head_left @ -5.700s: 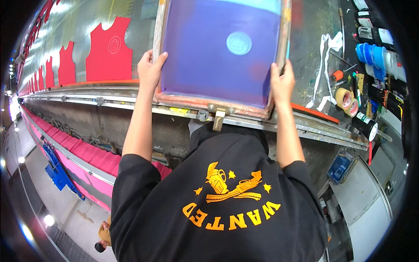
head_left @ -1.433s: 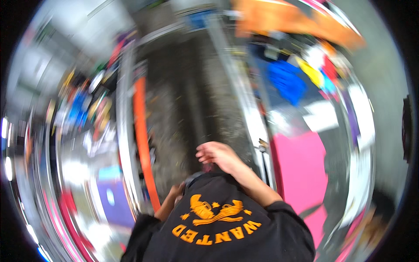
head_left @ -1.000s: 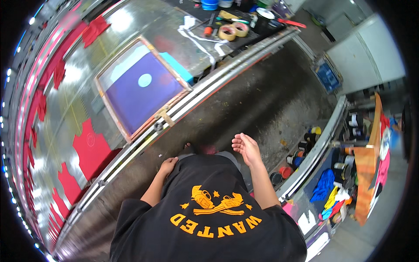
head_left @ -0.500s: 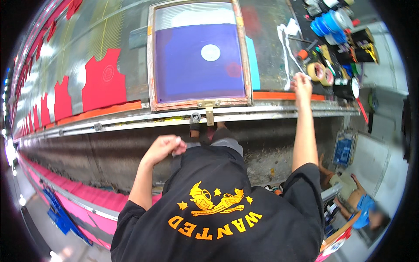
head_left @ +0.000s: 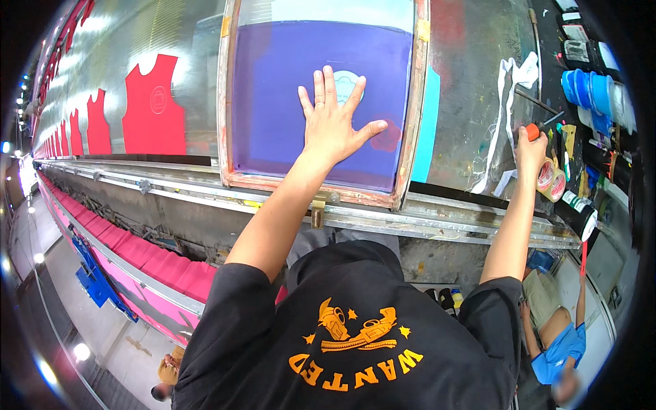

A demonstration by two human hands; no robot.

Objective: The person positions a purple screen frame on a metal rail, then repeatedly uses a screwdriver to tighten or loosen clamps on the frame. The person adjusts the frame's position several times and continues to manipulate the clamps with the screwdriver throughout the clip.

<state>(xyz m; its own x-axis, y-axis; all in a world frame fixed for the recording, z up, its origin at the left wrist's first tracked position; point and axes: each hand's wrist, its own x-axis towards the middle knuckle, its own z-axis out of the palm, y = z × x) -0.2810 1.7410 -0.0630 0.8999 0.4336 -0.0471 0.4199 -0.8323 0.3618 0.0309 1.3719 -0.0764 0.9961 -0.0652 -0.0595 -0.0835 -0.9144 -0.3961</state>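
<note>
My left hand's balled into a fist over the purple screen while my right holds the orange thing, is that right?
Not a fist: the head view shows your left hand open, fingers spread, over the purple screen. Your right hand holds the orange thing.

A long, glossy grey tabletop (head_left: 198, 89) stretches away to the left of the left fingers (head_left: 330, 82), light glaring off it. Just below them I see its metal rail (head_left: 383, 222). Far down to their left, round lamps (head_left: 81, 352) shine beside pale floor (head_left: 130, 348); below the right fingers (head_left: 538, 145) stands a whitish panel (head_left: 596, 314).
</note>
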